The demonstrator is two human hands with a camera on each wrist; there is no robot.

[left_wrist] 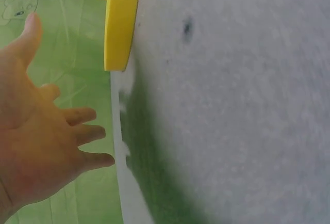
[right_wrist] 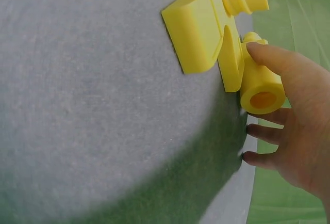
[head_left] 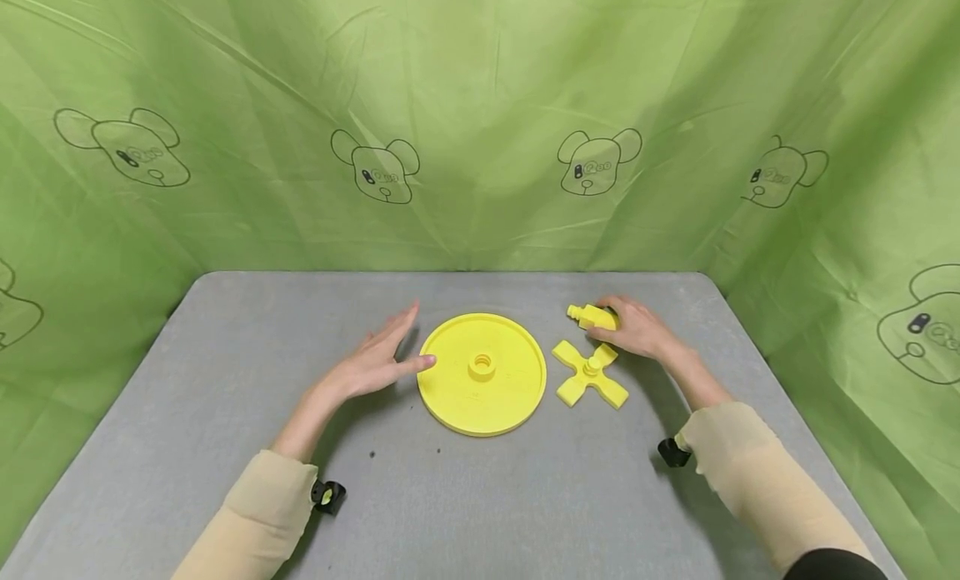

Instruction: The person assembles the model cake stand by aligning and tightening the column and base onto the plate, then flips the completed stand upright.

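A round yellow disc [head_left: 480, 409] with a raised rim and a hollow hub at its centre lies on the table. My left hand [head_left: 371, 363] is spread at its left side, fingers straight, the thumb overlapping the rim in the head view. To the disc's right lies a yellow four-armed cross [head_left: 573, 388] with a threaded stub standing up from its middle. Just beyond the cross, my right hand [head_left: 637, 328] grips a yellow post [head_left: 596, 317] between thumb and fingers. This post has a narrow threaded tip pointing left; the right wrist view shows a round hole in its near end.
The grey table [head_left: 495, 497] carries a few small dark spots near the front. Green cloth [head_left: 480, 88] printed with bear heads hangs behind and at both sides. Each sleeve has a black wrist mount, one by the left wrist [head_left: 328, 497].
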